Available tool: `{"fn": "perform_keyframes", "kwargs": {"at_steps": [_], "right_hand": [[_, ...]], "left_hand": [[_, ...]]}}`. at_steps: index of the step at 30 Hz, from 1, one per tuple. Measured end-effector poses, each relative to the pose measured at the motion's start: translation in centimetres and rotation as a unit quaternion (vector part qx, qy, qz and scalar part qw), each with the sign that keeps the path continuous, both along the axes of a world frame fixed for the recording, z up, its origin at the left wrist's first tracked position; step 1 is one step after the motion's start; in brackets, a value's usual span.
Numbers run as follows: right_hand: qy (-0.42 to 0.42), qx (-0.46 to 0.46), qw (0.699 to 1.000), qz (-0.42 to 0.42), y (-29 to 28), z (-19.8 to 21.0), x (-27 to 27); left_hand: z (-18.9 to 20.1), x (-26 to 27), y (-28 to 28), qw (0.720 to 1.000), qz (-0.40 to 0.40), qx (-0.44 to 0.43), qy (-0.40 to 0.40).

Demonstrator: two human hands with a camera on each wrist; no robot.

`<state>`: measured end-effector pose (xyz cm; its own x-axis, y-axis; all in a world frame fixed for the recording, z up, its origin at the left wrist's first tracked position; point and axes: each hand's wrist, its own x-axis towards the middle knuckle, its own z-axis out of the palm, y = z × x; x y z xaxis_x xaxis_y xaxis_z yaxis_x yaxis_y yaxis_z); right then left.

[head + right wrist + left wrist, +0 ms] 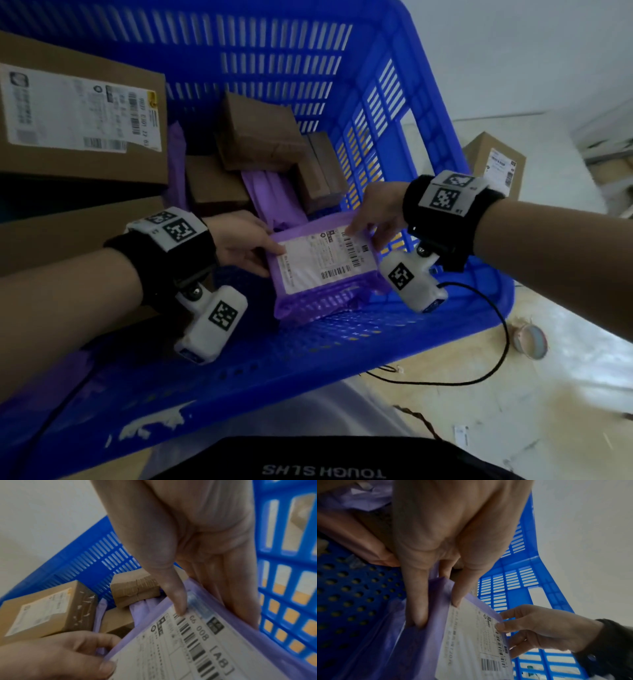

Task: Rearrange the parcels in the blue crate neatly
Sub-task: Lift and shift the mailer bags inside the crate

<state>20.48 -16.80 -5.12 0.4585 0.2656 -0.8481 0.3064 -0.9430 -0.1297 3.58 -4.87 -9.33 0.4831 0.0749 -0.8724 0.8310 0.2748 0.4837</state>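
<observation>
A purple mailer parcel (322,267) with a white shipping label sits in the near right corner of the blue crate (424,113). My left hand (246,245) pinches its left edge, thumb on the label and fingers beneath. At the far right corner of the parcel my right hand (373,222) pinches it, thumb on the barcode. The left wrist view shows the parcel (471,639) with both hands on it. In the right wrist view the thumb presses the label of the parcel (197,639). Brown boxes (260,133) and another purple bag (270,195) lie jumbled behind.
A large labelled carton (78,113) stands at the crate's left, with another brown box (61,233) below it. Outside the crate, a carton (496,164) sits on the floor at right, with a tape roll (529,337) and a black cable (479,373).
</observation>
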Motion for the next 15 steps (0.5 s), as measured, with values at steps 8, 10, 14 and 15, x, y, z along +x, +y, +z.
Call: {"fn": "perform_keyframes", "kwargs": {"at_steps": [8,10,14,15], "right_hand": [[0.062,-0.092,0.993,0.034,-0.6,-1.5,-0.9],[0.063,-0.101,0.992,0.042,-0.4,-1.9,-1.0],[0.049,-0.132,0.983,0.115,0.0,-2.3,-0.9],[0.051,-0.136,0.980,0.134,0.0,-2.3,-0.9]], "left_hand": [[-2.3,-0.1,-1.3,1.000,-0.015,-0.021,0.010],[-2.7,0.0,-1.3,0.999,-0.032,-0.031,0.014],[-2.8,0.7,-1.4,0.997,-0.049,-0.039,0.035],[-2.8,0.8,-1.5,0.997,-0.052,-0.035,0.039]]}}
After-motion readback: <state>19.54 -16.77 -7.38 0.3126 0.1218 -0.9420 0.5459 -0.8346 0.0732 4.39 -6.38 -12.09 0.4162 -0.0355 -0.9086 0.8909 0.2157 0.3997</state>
